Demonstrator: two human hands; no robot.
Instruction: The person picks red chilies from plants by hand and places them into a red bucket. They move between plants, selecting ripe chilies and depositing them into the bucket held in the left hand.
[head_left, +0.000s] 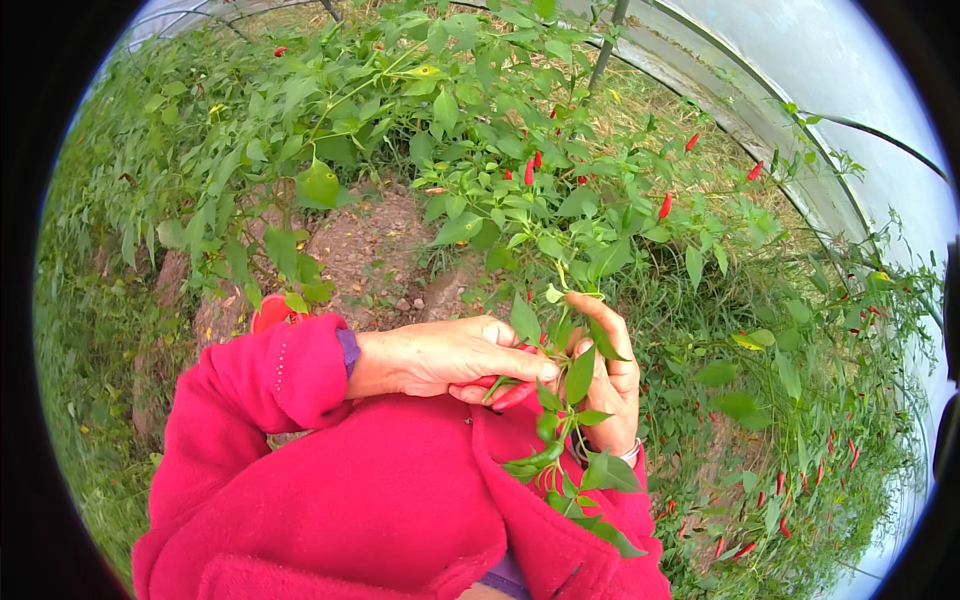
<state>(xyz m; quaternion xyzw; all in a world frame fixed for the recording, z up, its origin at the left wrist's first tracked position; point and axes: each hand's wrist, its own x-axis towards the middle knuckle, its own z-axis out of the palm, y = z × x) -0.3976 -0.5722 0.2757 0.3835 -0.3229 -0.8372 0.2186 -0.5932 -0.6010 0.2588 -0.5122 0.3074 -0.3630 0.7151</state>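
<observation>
Several red chili peppers (514, 395) are gathered in my left hand (450, 356), their stems partly hidden by its fingers. The left thumb tip presses near the stem of a leafy chili branch (579, 375). Around that same branch curl the fingers of my right hand (616, 382), with the index finger stretched up along a pale shoot (555, 292). The branch hangs down across the front of my pink jacket (375, 487). A green chili pepper (541, 456) hangs on its lower part. Leaves hide some of the right fingers.
Chili plants (465, 97) with scattered red fruit stand ahead, and more plants (780, 465) crowd the right side. Bare soil (367, 240) shows between rows. A red object (271, 312) sits partly behind my left sleeve. Plastic greenhouse sheeting (840, 67) on curved poles rises at right.
</observation>
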